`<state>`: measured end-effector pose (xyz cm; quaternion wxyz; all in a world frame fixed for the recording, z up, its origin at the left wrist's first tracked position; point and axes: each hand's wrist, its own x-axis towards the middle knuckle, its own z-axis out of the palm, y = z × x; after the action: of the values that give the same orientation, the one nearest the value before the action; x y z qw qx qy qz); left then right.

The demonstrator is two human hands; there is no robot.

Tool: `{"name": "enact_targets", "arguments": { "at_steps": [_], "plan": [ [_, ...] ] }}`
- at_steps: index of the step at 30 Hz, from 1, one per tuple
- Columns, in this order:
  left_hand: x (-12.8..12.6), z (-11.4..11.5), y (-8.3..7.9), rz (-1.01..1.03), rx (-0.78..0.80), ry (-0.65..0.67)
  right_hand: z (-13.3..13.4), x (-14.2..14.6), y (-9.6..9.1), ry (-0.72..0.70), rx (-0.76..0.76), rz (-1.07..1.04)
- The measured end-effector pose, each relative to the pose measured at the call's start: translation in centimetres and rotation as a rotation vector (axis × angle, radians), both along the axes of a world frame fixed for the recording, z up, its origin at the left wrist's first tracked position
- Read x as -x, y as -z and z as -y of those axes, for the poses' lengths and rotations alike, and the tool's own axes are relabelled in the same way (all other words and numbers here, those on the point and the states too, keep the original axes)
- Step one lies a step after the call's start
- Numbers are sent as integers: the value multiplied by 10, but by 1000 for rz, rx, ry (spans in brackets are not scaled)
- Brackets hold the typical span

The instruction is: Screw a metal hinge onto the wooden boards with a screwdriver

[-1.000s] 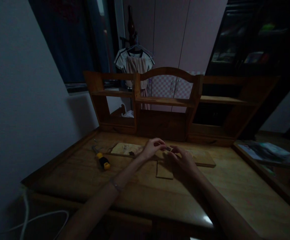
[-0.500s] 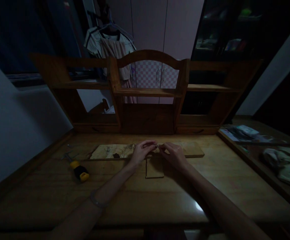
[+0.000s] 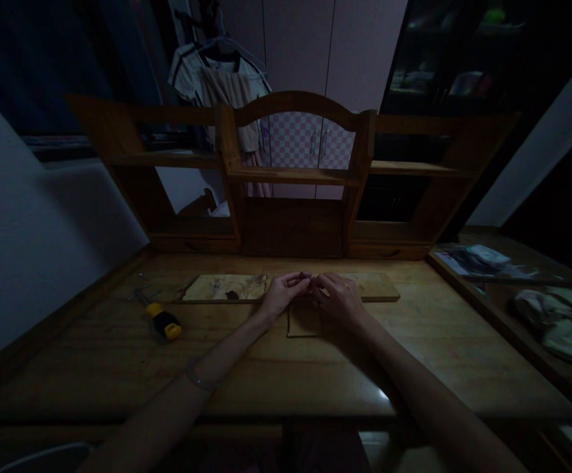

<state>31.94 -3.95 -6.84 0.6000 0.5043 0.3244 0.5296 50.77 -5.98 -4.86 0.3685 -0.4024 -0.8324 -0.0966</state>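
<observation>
Head view, poor light. Both hands meet over a long plank [image 3: 379, 288] lying crosswise on the wooden desk [image 3: 246, 387]. Left hand [image 3: 282, 293]: thumb and index look clamped on a small dark piece [image 3: 306, 275], too small and dim to identify. Right hand [image 3: 341, 297]: fingers curled, tips close up against the left ones at the same piece; cannot tell whether they grip it or only touch.

Location: small dark piece sits at the fingertips, over the middle of the plank. Cannot tell if it touches the wood. Plank's left part is pale, with dark marks; right part is plainer. Small square panel [image 3: 305, 323] lies on the desk on the near side of the plank, partly covered by the hands; contact between panel and plank is hidden.

Progress, as judgement: plank and panel are laid out, fingerwork on the small piece is under way. Piece is not set down, and nothing visible shows it joined to plank or panel, so that handling reads as unfinished. Yellow-and-black-handled tool [image 3: 164, 320] lies to the left, in neither hand; its metal end looks hammer-like, too dim to confirm. Overall share done: cannot tell.
</observation>
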Motion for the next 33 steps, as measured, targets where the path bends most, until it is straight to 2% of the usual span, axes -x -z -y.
{"name": "enact_targets", "arguments": {
  "at_steps": [8, 22, 26, 33],
  "plan": [
    [4, -1, -1, -16, -37, 16, 1, -2, -1, -21, 150, -99],
    [4, -5, 1, -32, -40, -58, 0, -2, -4, -96, 379, -352],
    [4, -1, -4, -79, -84, -76, -4, -3, -7, -142, 514, -553],
    [4, 7, -13, -159, -182, -82, -13, -6, -4, -229, 878, -869]
  ]
}}
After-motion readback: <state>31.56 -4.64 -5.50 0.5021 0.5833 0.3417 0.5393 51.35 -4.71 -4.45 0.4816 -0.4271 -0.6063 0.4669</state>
